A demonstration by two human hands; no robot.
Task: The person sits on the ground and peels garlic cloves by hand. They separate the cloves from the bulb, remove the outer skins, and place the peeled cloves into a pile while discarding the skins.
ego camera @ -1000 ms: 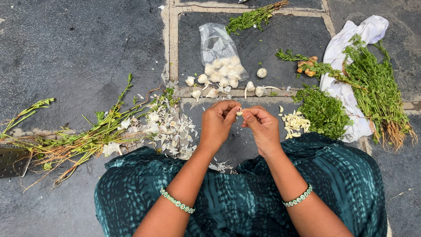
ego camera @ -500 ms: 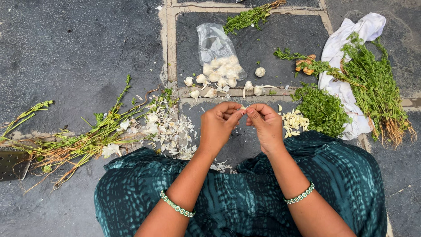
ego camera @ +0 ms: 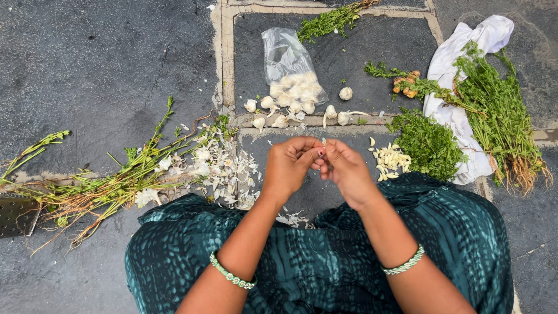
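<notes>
We pinch a garlic clove between left hand and right hand, peels left, bag ahead, peeled cloves right.

A clear plastic bag lies on the dark stone ground, with garlic bulbs spilling from its mouth along a pale joint in the paving. Left of centre sits a heap of white skins, just beside a pile of bare green stalks (roots still on some). At the far left edge is a dark metal object, only partly in view. To the right, peeled cloves lie beside a mound of leafy herbs. A white cloth carries more rooted herb bundles. Ginger pieces sit near its left edge. One herb sprig lies at the top.
</notes>
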